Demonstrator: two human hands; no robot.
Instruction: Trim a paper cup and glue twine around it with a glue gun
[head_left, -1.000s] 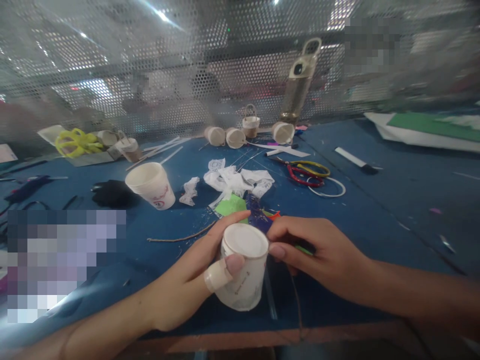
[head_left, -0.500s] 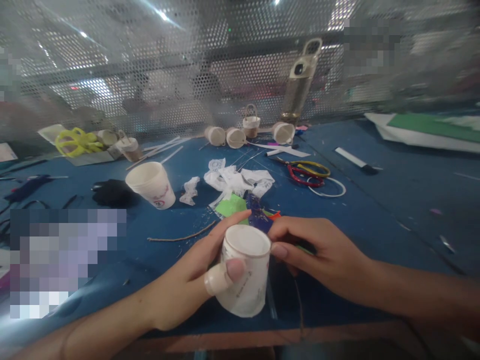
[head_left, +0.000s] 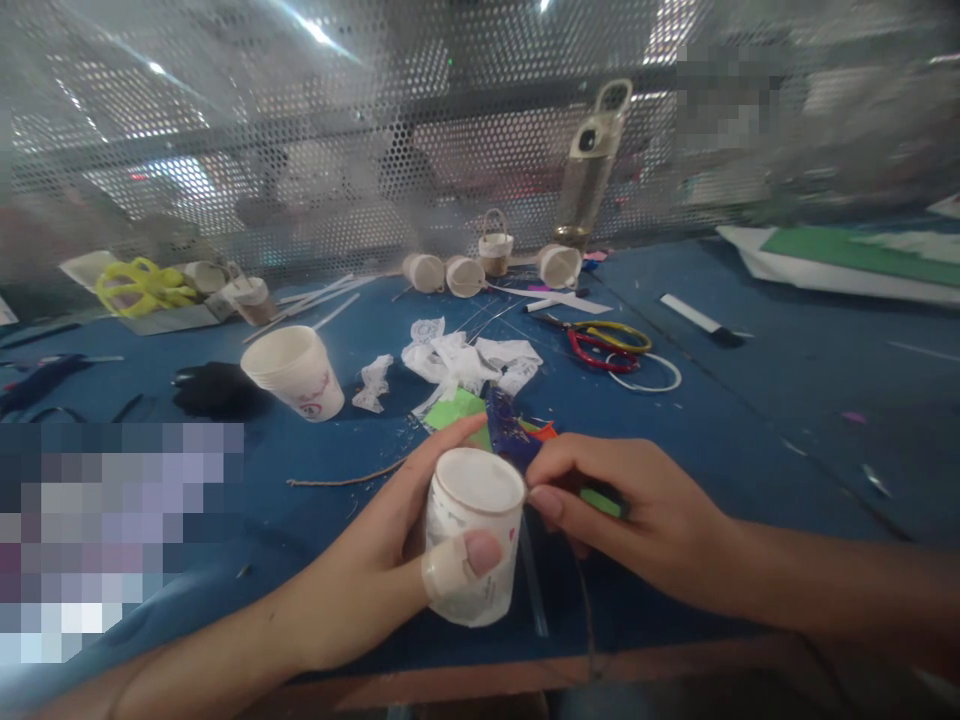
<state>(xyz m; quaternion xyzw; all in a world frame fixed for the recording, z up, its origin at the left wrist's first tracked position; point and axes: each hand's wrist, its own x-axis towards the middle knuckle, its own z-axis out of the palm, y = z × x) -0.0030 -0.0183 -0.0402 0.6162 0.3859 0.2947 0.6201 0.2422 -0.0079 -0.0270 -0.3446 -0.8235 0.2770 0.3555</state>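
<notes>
My left hand (head_left: 390, 545) is wrapped round a white paper cup (head_left: 480, 560), its thumb, with a bandage on it, pressed to the near side. The cup stands upside down and slightly tilted, base upward, with a thin brown line of twine along the base's edge. At the right of that edge, my right hand (head_left: 611, 490) pinches the twine (head_left: 586, 610), whose loose length hangs below the fingers. Just behind the cup lie a glossy blue piece (head_left: 504, 425) and green paper (head_left: 454, 408). Another paper cup (head_left: 296, 375) stands to the left.
White lace (head_left: 469, 360), scissors (head_left: 607, 345) and a white ring (head_left: 667, 372) lie beyond the hands. Twine-wrapped small cups (head_left: 465, 275) and a bottle (head_left: 589, 170) stand by the perforated metal screen. A clear rod (head_left: 535, 580) lies near the table's front edge.
The cup has turned a little, bringing its red mark inward from the right edge. Both hands keep their hold. The whole view has shifted slightly.
</notes>
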